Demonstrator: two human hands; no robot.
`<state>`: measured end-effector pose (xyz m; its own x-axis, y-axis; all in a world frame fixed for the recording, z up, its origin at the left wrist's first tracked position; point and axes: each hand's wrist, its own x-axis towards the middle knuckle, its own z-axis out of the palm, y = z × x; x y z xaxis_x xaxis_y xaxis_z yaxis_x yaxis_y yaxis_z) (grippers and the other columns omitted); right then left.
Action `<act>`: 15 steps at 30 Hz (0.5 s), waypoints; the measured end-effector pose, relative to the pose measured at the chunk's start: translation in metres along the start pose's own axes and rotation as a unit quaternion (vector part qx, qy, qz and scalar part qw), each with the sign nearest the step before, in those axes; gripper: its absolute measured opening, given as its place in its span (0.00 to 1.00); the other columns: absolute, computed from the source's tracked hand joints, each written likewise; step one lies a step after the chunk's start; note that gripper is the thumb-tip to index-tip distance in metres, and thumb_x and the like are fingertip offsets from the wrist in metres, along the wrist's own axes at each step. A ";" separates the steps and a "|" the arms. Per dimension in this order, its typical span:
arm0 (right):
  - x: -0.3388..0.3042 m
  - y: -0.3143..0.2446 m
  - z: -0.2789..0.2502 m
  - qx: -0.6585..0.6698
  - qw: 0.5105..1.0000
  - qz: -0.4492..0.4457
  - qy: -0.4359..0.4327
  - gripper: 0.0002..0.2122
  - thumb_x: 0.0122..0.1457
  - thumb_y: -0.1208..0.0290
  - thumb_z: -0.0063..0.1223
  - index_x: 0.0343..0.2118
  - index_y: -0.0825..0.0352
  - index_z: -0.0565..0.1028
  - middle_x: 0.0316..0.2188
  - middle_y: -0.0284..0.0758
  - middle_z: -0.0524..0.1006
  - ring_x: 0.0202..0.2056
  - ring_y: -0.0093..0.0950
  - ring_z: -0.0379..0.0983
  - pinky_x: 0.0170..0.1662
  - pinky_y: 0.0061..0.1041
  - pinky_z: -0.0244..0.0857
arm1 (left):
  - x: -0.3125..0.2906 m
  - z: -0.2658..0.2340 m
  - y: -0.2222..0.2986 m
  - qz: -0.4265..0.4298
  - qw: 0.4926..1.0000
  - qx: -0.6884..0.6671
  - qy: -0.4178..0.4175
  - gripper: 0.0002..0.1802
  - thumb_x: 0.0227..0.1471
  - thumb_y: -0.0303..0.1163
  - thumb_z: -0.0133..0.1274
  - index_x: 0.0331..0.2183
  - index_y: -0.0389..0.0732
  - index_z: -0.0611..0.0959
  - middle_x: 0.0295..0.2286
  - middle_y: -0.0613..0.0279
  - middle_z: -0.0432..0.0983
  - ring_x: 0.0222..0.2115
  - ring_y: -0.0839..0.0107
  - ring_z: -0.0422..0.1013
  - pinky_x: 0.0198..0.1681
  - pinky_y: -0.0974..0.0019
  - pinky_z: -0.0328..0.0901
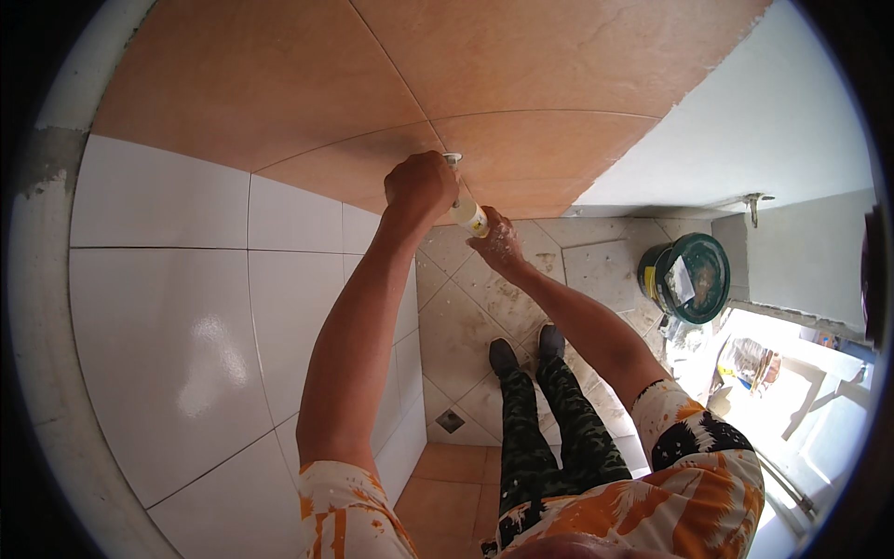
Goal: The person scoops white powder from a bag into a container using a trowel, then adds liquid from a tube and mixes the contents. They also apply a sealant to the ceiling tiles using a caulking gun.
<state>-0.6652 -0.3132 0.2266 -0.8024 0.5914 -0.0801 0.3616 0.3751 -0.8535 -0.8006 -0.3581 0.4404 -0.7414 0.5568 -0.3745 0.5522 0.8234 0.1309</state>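
My left hand (421, 184) is raised against the orange wall tiles (279, 84), its fingers closed on the top end of a small pale tube-like applicator (466, 212) whose tip meets a tile joint (447, 154). My right hand (496, 239), dusted with white, grips the applicator's lower end just below and to the right of the left hand. The applicator's middle is mostly hidden by both hands.
White glossy tiles (177, 307) cover the lower wall at left. The floor has beige tiles and a small square drain (450, 421). A green bucket (686, 277) with a trowel stands at right near a bright doorway (792, 373). My legs and dark shoes (526, 349) stand below.
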 end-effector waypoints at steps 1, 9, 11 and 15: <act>0.000 0.001 0.001 -0.006 1.000 -0.004 0.005 0.27 0.41 0.72 0.68 0.48 0.66 0.72 0.43 0.46 0.79 0.46 0.48 0.75 0.48 0.44 0.70 | 0.001 0.000 0.000 -0.003 1.000 -0.003 -0.002 0.21 0.55 0.47 0.55 0.38 0.37 0.85 0.35 0.48 0.82 0.39 0.51 0.79 0.42 0.52 0.72; 0.001 0.005 0.003 -0.009 1.000 -0.011 0.003 0.27 0.41 0.72 0.68 0.47 0.66 0.72 0.42 0.47 0.79 0.45 0.48 0.75 0.47 0.44 0.70 | 0.009 0.000 -0.003 -0.009 0.999 -0.036 0.000 0.20 0.50 0.44 0.57 0.37 0.38 0.86 0.35 0.46 0.83 0.39 0.50 0.79 0.43 0.52 0.72; 0.001 0.007 0.003 -0.009 1.000 -0.012 0.004 0.26 0.41 0.72 0.68 0.47 0.66 0.72 0.42 0.47 0.79 0.45 0.48 0.75 0.47 0.45 0.70 | 0.011 0.001 -0.002 -0.011 0.999 -0.044 0.000 0.20 0.49 0.43 0.57 0.37 0.37 0.86 0.35 0.46 0.82 0.38 0.50 0.79 0.43 0.53 0.72; -0.001 0.002 0.003 -0.009 1.000 -0.009 0.002 0.26 0.41 0.72 0.68 0.47 0.66 0.72 0.41 0.47 0.79 0.44 0.49 0.75 0.47 0.45 0.70 | 0.010 0.001 -0.004 -0.013 0.999 -0.046 -0.002 0.19 0.48 0.42 0.57 0.37 0.37 0.86 0.35 0.46 0.82 0.39 0.50 0.79 0.43 0.53 0.72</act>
<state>-0.6650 -0.3144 0.2232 -0.8071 0.5869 -0.0636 0.3557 0.3974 -0.8459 -0.8099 -0.3559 0.4351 -0.7538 0.5340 -0.3831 0.4943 0.8448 0.2050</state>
